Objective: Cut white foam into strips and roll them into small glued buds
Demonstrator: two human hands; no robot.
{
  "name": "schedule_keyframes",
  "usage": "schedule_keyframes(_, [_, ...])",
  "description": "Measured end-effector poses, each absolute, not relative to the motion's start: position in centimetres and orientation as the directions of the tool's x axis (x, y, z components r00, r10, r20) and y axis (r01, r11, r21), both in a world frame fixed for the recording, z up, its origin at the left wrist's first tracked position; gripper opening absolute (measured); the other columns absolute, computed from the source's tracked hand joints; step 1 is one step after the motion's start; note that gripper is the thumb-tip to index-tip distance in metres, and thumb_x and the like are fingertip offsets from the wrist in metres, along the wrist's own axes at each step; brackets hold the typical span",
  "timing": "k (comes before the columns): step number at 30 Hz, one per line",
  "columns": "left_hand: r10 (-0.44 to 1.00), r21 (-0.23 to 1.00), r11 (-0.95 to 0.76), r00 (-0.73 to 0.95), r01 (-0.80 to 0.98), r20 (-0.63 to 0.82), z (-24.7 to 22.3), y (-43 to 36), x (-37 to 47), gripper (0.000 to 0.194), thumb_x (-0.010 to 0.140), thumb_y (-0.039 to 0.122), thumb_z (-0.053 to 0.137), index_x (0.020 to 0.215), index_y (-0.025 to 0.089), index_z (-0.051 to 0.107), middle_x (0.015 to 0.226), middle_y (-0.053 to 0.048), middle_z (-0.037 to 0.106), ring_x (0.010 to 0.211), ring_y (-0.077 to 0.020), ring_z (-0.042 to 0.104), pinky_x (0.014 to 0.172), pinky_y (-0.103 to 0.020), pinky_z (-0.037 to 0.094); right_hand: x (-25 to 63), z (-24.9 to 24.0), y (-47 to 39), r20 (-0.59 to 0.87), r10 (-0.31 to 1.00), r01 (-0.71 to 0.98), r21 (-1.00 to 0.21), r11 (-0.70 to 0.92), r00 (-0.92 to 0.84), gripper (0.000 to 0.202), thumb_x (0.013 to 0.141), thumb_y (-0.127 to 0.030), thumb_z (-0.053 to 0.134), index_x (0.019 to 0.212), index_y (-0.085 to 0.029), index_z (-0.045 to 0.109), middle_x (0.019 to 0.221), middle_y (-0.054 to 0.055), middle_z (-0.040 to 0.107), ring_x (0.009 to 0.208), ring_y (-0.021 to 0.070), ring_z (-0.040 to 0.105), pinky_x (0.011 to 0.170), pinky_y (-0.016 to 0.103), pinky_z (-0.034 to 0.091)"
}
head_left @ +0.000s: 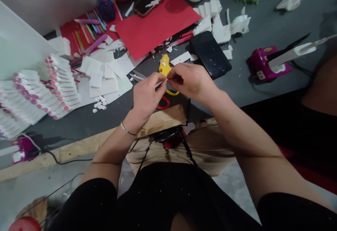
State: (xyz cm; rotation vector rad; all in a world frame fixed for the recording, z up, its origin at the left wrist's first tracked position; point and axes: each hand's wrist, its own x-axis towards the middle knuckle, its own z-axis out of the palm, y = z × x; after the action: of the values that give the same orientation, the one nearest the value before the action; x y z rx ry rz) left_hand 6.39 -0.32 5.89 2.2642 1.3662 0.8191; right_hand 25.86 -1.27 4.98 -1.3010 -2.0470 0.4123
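My left hand (147, 96) and my right hand (193, 82) meet above the dark table, fingertips pinched together. Between them is a small white strip (161, 82), which looks like paper, mostly covered by the fingers. Scissors lie under the hands, their blades (137, 75) showing at the left and a red handle loop (163, 103) below. A yellow object (164, 64), partly hidden, rests just behind my fingers. White scraps cling to it.
Rows of white rolls with pink ends (61, 83) fill the left side, near white paper squares (101, 69) and small white discs (100, 103). Red paper (155, 24), a black phone (210, 54), crumpled tissue (221, 27) and a purple power socket (271, 64) lie around. Another person sits right.
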Motion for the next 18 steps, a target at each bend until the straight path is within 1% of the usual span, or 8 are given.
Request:
schedule_keyframes(2, [0.890,0.604,-0.455,0.341,0.654,0.301,6.1,0.0,6.7,0.009,0.098,0.027,0.069,0.101,0.024,0.077,0.099,-0.001,0.085,0.090,-0.0176,0.079,0.083,-0.028,0.058,26.1,5.0,-1.1,0.382,0.887,0.673,-0.587,0.450,-0.259,0.016,0.093,-0.013,0.059,0.099,-0.017,0.073,0.096,0.007,0.076,0.084,0.0187,0.067,0.075,0.030,0.045])
schedule_keyframes(5, [0.903,0.660,-0.427,0.332,0.618,0.273,6.4,0.4,6.8,0.012,0.098,0.033,0.072,0.101,0.023,0.077,0.098,-0.002,0.085,0.089,-0.0177,0.079,0.083,-0.028,0.058,26.5,4.9,-0.9,0.397,0.877,0.666,-0.580,0.469,-0.272,0.016,0.093,-0.012,0.058,0.099,-0.017,0.073,0.096,0.007,0.075,0.084,0.0181,0.066,0.075,0.030,0.046])
schedule_keyframes(10, [0.893,0.726,-0.411,0.403,0.552,0.200,6.3,1.0,6.4,0.023,0.098,0.044,0.073,0.095,0.021,0.078,0.092,-0.002,0.085,0.083,-0.0170,0.079,0.081,-0.026,0.058,27.0,4.7,-0.9,0.392,0.852,0.703,-0.492,0.513,-0.348,0.013,0.098,-0.015,0.058,0.099,-0.018,0.070,0.094,0.007,0.072,0.085,0.0195,0.064,0.075,0.031,0.046])
schedule_keyframes(14, [0.887,0.704,-0.424,0.417,0.570,0.197,6.0,1.2,6.5,0.024,0.098,0.044,0.072,0.096,0.021,0.078,0.092,-0.002,0.085,0.085,-0.0172,0.079,0.079,-0.026,0.058,26.9,4.8,-1.1,0.391,0.837,0.727,-0.432,0.534,-0.382,0.017,0.102,-0.016,0.053,0.097,-0.017,0.068,0.094,0.009,0.071,0.087,0.0212,0.064,0.076,0.034,0.046])
schedule_keyframes(16, [0.883,0.667,-0.447,0.412,0.596,0.223,6.1,1.2,6.7,0.020,0.097,0.040,0.071,0.096,0.021,0.078,0.090,-0.002,0.085,0.085,-0.0170,0.079,0.079,-0.026,0.058,27.0,4.7,-1.1,0.410,0.834,0.715,-0.447,0.537,-0.370,0.016,0.102,-0.017,0.054,0.097,-0.017,0.069,0.094,0.009,0.071,0.087,0.0210,0.064,0.076,0.034,0.046])
schedule_keyframes(18, [0.876,0.629,-0.470,0.412,0.619,0.250,6.4,1.2,6.9,0.014,0.095,0.034,0.072,0.095,0.022,0.078,0.090,-0.001,0.084,0.084,-0.0166,0.078,0.079,-0.026,0.057,27.2,4.6,-0.8,0.427,0.831,0.681,-0.491,0.544,-0.356,0.014,0.100,-0.017,0.057,0.099,-0.017,0.070,0.095,0.008,0.072,0.086,0.0201,0.064,0.076,0.033,0.047])
